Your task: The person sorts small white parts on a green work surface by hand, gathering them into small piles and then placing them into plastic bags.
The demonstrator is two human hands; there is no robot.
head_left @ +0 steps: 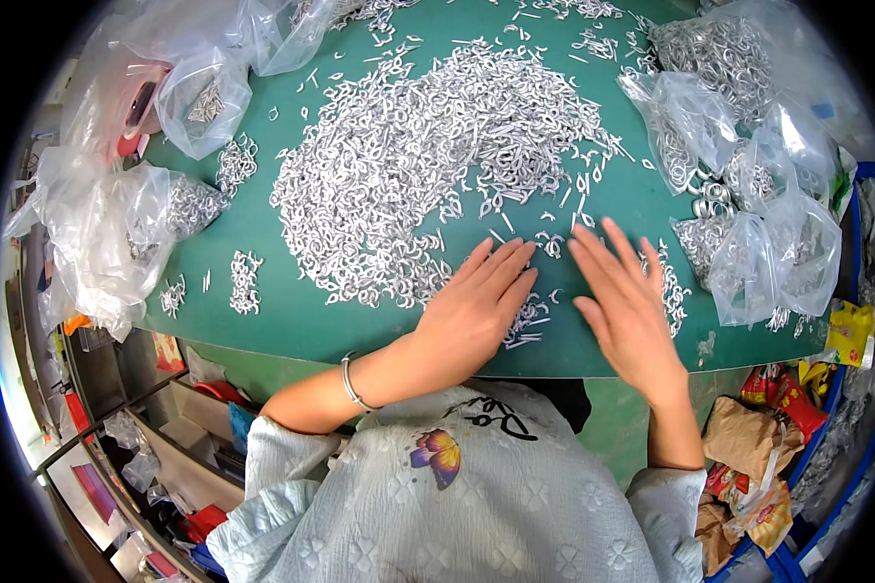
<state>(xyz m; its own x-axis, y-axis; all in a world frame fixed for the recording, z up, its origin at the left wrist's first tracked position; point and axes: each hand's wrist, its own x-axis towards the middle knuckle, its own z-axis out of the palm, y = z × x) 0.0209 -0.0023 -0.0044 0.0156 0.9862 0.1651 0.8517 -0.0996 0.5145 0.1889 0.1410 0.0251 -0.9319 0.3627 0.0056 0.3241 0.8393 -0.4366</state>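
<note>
A broad, curved heap of small silver metal pieces (360, 185), rings and short bars among them, covers the middle of the green tabletop (331, 330). My left hand (478, 303) lies at the heap's near right edge, its fingers stretched out and close together, palm down. Partly hidden beside it is a small cluster of metal pieces (527, 319) near the table's front edge. To the right, my right hand (624, 306) has its fingers spread, palm down, with a narrow row of metal pieces (671, 290) just beyond it. Neither hand visibly grips anything.
Clear plastic bags of metal parts (734, 63) crowd the right side, with larger rings (715, 199) among them. More plastic bags (107, 223) stand at the left, near small separate piles (246, 282). Below the table are shelves (175, 428) at left and crumpled packaging (749, 437) at right.
</note>
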